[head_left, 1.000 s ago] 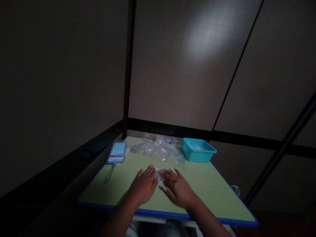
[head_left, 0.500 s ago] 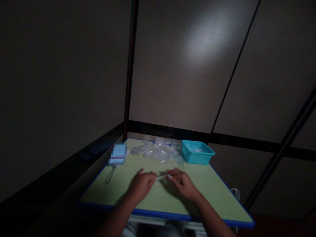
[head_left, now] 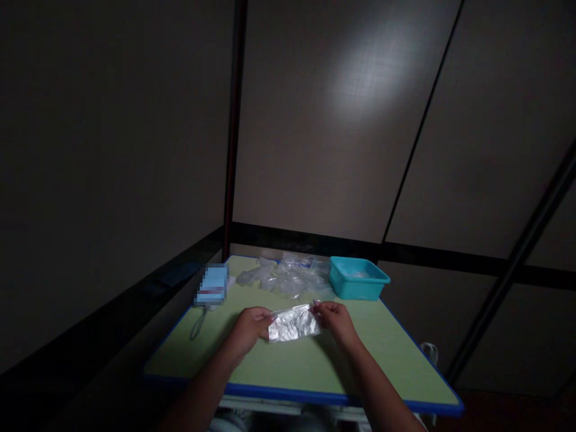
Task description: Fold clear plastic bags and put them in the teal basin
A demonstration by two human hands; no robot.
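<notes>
Stretched between my hands is a small plastic bag (head_left: 294,323), glossy and silvery where light hits its wrinkles. My left hand (head_left: 249,327) pinches its left end between thumb and fingers. The right end is gripped in my right hand (head_left: 335,320), close to the upper corner. The bag is held above the table and tilted so its broad face shows. Just beyond it lies a loose heap of crumpled clear plastic bags (head_left: 288,277).
A turquoise plastic basket (head_left: 360,289) stands at the back right of the green table (head_left: 387,354), which has a blue edge. A pixelated light-blue item (head_left: 213,285) with a cord loop (head_left: 197,325) lies at the left edge. Panelled walls (head_left: 310,150) stand behind and left.
The plastic bag has turned from a thin, nearly edge-on strip to showing its broad face. My hands have moved slightly apart, the left one shifting left.
</notes>
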